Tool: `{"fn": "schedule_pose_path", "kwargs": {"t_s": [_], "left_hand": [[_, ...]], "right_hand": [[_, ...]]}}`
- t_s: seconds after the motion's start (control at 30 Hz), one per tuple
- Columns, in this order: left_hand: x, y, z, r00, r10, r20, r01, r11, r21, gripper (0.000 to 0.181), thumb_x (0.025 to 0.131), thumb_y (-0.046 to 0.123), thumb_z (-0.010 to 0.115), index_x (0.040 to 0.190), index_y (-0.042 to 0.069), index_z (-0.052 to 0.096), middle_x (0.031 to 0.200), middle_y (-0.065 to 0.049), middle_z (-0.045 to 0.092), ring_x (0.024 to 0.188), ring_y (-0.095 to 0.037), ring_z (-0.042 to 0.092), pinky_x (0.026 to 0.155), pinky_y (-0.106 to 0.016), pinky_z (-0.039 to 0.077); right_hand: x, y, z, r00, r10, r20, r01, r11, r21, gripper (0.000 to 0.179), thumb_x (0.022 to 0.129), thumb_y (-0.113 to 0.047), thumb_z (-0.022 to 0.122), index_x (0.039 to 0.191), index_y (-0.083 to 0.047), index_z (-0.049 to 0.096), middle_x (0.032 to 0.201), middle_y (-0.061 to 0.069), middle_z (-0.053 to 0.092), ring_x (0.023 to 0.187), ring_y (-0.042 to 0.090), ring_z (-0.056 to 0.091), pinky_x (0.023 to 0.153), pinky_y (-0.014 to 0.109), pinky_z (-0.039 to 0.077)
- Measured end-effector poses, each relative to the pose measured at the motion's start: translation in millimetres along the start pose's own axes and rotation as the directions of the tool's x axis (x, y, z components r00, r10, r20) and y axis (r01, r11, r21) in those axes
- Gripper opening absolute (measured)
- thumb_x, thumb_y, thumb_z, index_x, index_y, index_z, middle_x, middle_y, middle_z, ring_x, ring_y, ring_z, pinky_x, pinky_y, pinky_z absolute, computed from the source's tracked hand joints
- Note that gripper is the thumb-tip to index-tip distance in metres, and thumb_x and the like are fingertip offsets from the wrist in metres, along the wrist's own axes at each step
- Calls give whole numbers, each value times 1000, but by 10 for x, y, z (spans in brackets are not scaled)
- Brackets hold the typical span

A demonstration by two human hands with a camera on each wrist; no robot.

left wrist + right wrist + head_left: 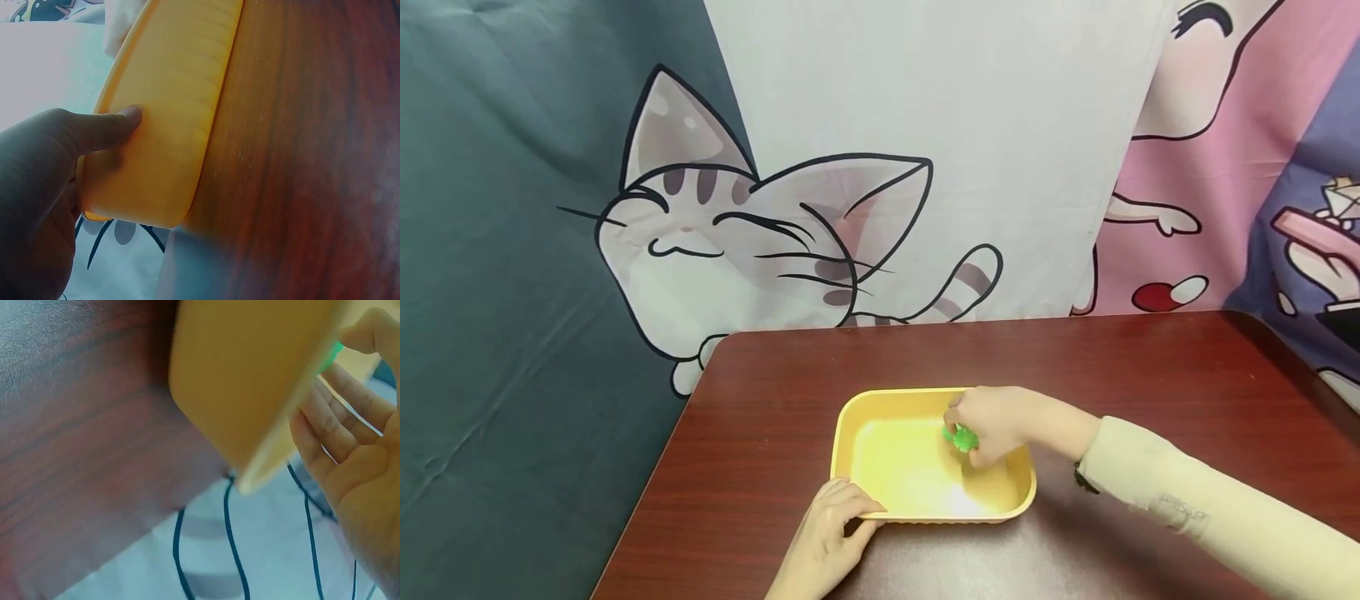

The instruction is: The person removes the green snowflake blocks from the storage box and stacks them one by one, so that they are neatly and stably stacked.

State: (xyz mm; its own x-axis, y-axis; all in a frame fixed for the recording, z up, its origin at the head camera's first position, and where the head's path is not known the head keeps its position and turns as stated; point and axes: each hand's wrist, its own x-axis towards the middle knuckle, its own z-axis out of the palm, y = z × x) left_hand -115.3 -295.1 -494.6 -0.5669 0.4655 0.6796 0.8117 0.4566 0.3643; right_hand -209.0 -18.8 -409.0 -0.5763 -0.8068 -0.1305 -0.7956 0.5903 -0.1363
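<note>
A yellow plastic tray with raised walls stands on the table. My left hand grips its near left corner; in the left wrist view the thumb lies on the outer wall and the other fingers are behind the rim. Reaching over the right side of the tray, my right hand pinches a small bright green object between thumb and fingers. The object has a bumpy outline, and the fingers cover part of it. In the right wrist view only a green sliver shows past the tray's wall.
The dark red-brown wooden table extends around the tray. Behind its far edge hangs a cloth printed with cartoon cats. A pale sleeve covers the right forearm.
</note>
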Motion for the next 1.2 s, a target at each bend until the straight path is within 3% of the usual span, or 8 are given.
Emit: {"fn": "schedule_pose_path", "kwargs": {"t_s": [0.17, 0.3, 0.53, 0.63, 0.8, 1.0, 1.2], "left_hand": [[-7, 10, 2, 999, -42, 10, 42, 999, -16, 5, 80, 17, 72, 80, 21, 69, 77, 16, 62, 77, -1, 53, 88, -43, 45], [4, 6, 7, 997, -70, 13, 71, 997, -29, 3, 80, 20, 72, 80, 20, 69, 79, 16, 63, 78, 0, 54, 90, -41, 43], [11, 8, 16, 995, -97, 27, 98, 995, -37, 16, 73, 11, 76, 83, 22, 69, 81, 17, 63, 80, -1, 55, 93, -40, 42], [8, 14, 6, 993, -115, 37, 117, 992, -38, 18, 73, 10, 77, 83, 23, 69, 82, 18, 63, 81, 0, 55, 93, -41, 41], [-4, -9, -14, 996, -87, 24, 88, 995, -41, 19, 72, 8, 76, 83, 22, 68, 80, 16, 63, 79, -2, 54, 93, -41, 40], [-11, -36, 1, 998, -54, 16, 55, 998, -42, 14, 74, 10, 75, 83, 20, 69, 80, 15, 63, 79, -3, 55, 92, -40, 40], [1, -29, 13, 999, -52, 6, 52, 998, -39, 14, 74, 11, 75, 82, 20, 69, 79, 14, 63, 79, -3, 55, 91, -40, 40]], "right_hand": [[-267, 98, -173, 992, 28, -127, -11, 991, 132, 21, 69, -19, 68, 88, -13, 61, 79, -8, 52, 64, 3, 48, 55, 16, 43], [-547, 199, -253, 976, 81, -204, -45, 984, 174, 22, 72, -17, 69, 92, -13, 63, 81, -11, 54, 70, 3, 55, 61, 19, 50], [-996, 349, -148, 953, 146, -265, -99, 978, 183, 21, 73, -15, 70, 94, -16, 66, 86, -14, 58, 73, -1, 57, 63, 21, 54], [-1151, 379, -13, 942, 153, -297, -120, 985, 125, 20, 71, -16, 72, 90, -19, 65, 83, -17, 56, 70, -3, 54, 61, 18, 51], [-1312, 358, 201, 926, 136, -351, -177, 981, -85, 20, 65, -27, 75, 81, -25, 63, 75, -20, 51, 63, -3, 43, 59, 23, 44], [-1416, 310, 334, 933, 159, -322, -245, 937, -249, 23, 63, -36, 74, 72, -23, 57, 66, -16, 44, 56, 4, 37, 54, 32, 42], [-1452, 299, 432, 939, 137, -314, -241, 917, -319, 27, 58, -35, 73, 69, -20, 53, 67, -12, 44, 53, 6, 37, 52, 33, 40]]}}
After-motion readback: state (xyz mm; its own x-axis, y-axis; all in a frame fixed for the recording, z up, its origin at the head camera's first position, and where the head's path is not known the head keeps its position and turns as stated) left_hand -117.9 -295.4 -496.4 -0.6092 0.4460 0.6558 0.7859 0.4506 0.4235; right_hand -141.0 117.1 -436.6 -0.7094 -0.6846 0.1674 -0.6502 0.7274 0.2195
